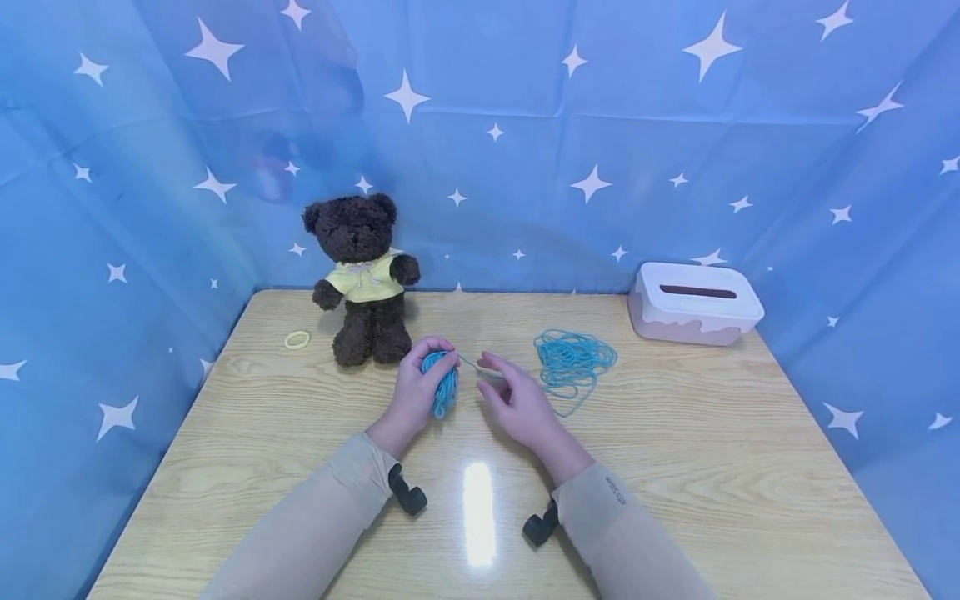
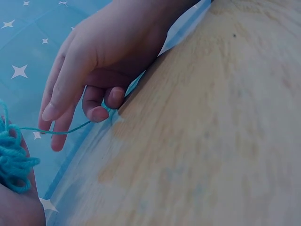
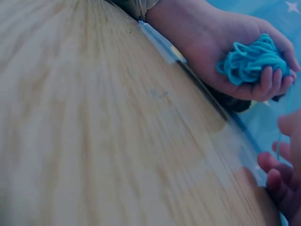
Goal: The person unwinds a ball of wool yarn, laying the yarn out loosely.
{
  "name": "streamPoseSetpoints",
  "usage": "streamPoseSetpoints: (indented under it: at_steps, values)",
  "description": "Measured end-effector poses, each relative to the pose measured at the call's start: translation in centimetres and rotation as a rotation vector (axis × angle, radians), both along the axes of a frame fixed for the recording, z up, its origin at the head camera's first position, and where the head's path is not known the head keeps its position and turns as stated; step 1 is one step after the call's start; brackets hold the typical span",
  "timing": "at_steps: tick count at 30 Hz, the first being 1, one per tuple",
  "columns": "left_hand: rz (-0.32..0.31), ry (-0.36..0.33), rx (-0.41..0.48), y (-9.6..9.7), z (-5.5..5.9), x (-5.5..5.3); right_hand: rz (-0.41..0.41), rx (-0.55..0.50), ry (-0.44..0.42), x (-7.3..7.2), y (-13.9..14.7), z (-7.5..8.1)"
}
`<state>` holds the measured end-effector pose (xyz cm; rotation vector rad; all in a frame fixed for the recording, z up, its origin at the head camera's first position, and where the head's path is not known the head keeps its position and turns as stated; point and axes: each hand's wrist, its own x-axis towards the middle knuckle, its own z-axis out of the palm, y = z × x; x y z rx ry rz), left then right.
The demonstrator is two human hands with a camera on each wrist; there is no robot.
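My left hand grips a looped bundle of teal yarn, also seen in the palm in the right wrist view, the bundle bulging out above curled fingers. From it a single strand runs across to my right hand. There the thumb and the first two fingers extend, while the other two curl around the strand, as the left wrist view shows. Beyond the right hand, a loose tangle of the same yarn lies on the table.
A dark brown teddy bear in a yellow top stands at the back left. Beside it lies a pale yellow ring. A white tissue box sits at the back right corner of the wooden table. Blue starry cloth surrounds the table.
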<state>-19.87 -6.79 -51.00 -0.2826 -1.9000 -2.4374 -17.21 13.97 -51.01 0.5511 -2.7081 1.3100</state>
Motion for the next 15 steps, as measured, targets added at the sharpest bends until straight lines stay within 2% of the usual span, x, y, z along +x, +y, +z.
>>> streamPoseSetpoints:
  at_steps: [9,15]
  values:
    - [0.0,0.005,-0.007,-0.01,0.07,-0.02,-0.04,0.02,-0.015,0.01,-0.43,-0.13]
    - [0.001,0.008,-0.002,-0.01,0.0,0.03,-0.021,0.009,-0.005,0.18,-0.29,-0.22]
